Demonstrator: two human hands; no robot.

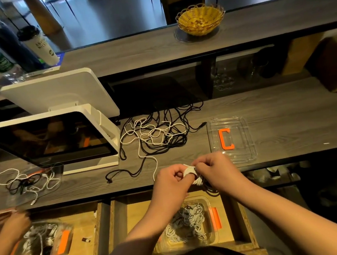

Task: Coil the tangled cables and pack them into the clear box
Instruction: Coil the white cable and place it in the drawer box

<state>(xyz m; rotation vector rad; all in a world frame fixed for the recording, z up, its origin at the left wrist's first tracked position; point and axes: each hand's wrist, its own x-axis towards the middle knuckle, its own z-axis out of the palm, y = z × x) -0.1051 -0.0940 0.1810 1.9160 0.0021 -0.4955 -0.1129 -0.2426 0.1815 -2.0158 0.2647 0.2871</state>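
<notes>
Fingers of left hand (171, 179) and right hand (212, 169) curled round white cable coil (189, 171) at near surface (274, 104) edge — tail trailing far-left into tangled cables (155, 132). Clear box (231, 139) to the right, long axis near-far.

Two cable tangles on the counter: a big one (156, 134) at 12 o'clock, a small one (27, 182) at 9. Two cable-filled boxes below, at 6 (186, 224) and 8 (45, 244). One clear lid (231, 139), one basket (200, 19), three hands.
</notes>
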